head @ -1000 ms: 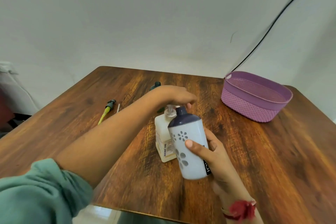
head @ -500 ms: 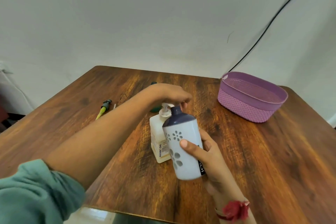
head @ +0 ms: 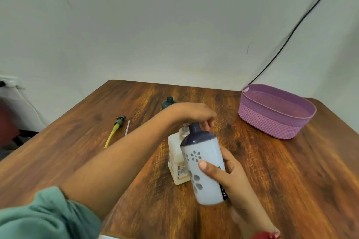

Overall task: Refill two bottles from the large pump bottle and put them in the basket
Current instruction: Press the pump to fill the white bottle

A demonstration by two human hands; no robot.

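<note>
The right hand [head: 235, 178] grips flowered bottle [head: 206, 148]; left hand [head: 194, 112] covers pump bottle [head: 175, 154] labelled "CHG", grip hidden.

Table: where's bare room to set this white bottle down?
Free: the right side between the right hand, holding the white bottle, and the basket, and the near-left stretch in front of the yellow tube. Crowded: the centre, around the pump bottle, left hand and green bottle.

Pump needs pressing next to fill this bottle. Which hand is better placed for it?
Left. The left hand hangs right over the head of the pump bottle, while the right hand grips the flowered bottle, tilted with its neck up at the pump, so it is occupied.
</note>
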